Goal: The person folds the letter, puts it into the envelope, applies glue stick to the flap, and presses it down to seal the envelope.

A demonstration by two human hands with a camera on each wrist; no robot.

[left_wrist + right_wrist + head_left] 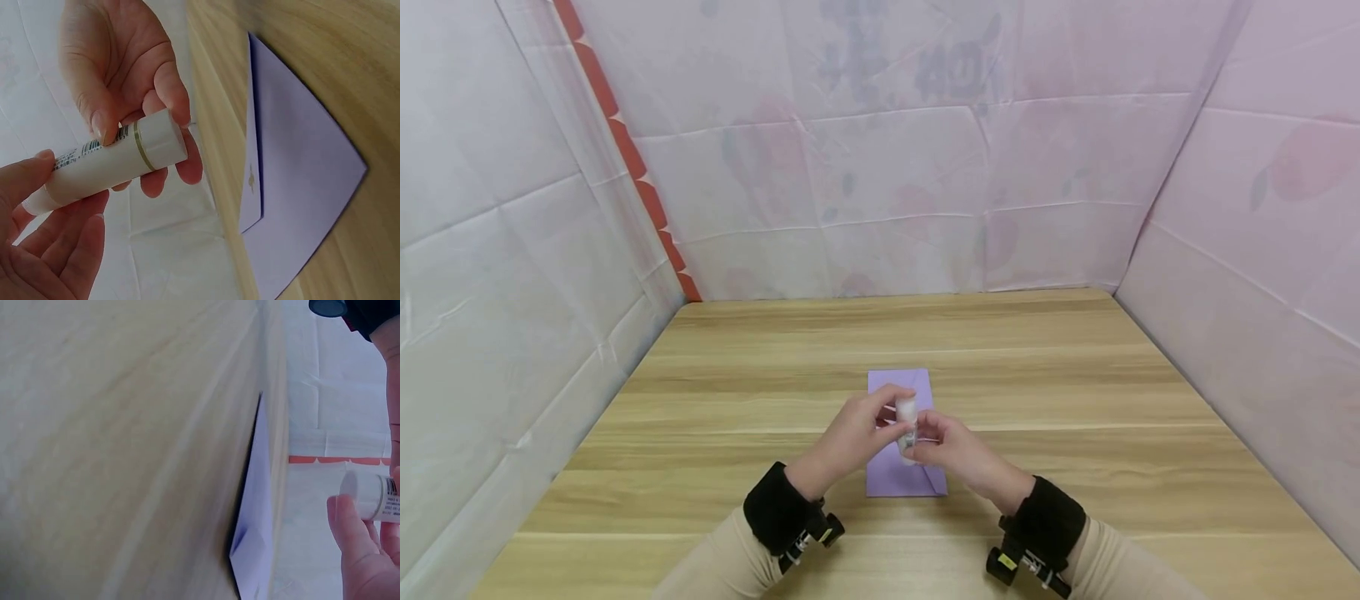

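Head view: left hand [850, 437], right hand [951, 450] both grasping glue stick [907, 423], capped.

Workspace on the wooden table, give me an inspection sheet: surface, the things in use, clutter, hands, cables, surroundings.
Surface: light wooden table with a straight grain.
Things in use: small white plastic tube with a gold band and a barcode, held above a folded lilac paper sheet that lies flat on the table.
Clutter: nothing seen.
Hands: left hand grips one end of the tube, right hand grips the other end; both raised off the paper.
Cables: nothing seen; black wrist-worn cameras on both sleeves.
Surroundings: pale pink creased sheeting on three sides, with a red scalloped strip at the left corner.
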